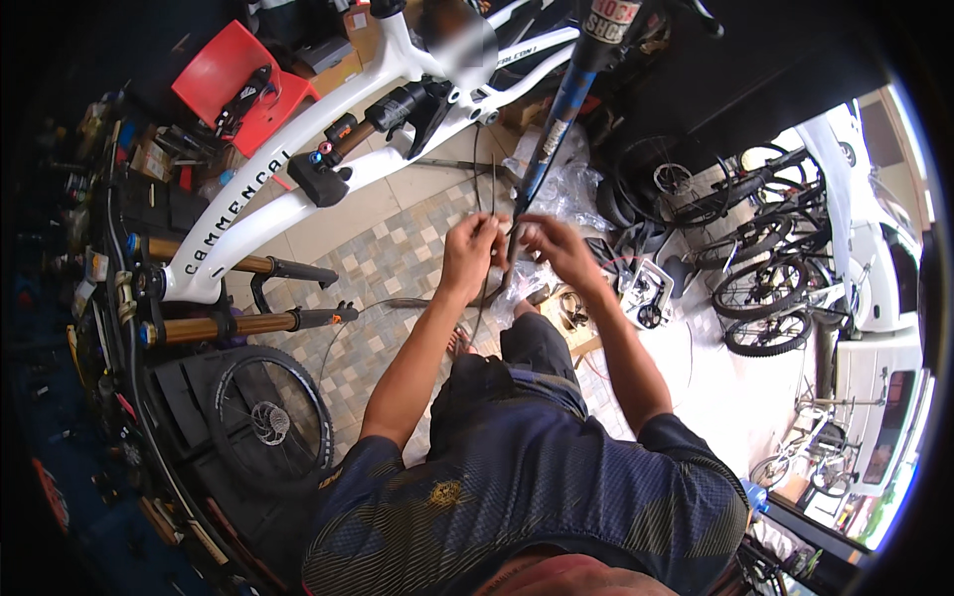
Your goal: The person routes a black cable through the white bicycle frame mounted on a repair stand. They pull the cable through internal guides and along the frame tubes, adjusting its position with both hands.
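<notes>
My left hand is closed in a pinch on a thin dark cable, which runs up toward the bike frame and hangs below my fingers. Close beside it, my right hand has its fingers curled in next to the dark post with blue markings. What those fingers hold, if anything, is too small to make out. Above my hands to the left, a white bike frame hangs at a slant, with a rear shock fitted. Its fork has gold tubes and points to the right, without a wheel.
A wheel with a disc rotor lies at lower left. A red chair bears a dark item at upper left. Clear plastic wrap lies beyond my hands. Several bikes stand along the right, near a white vehicle. Tiled floor spreads beneath.
</notes>
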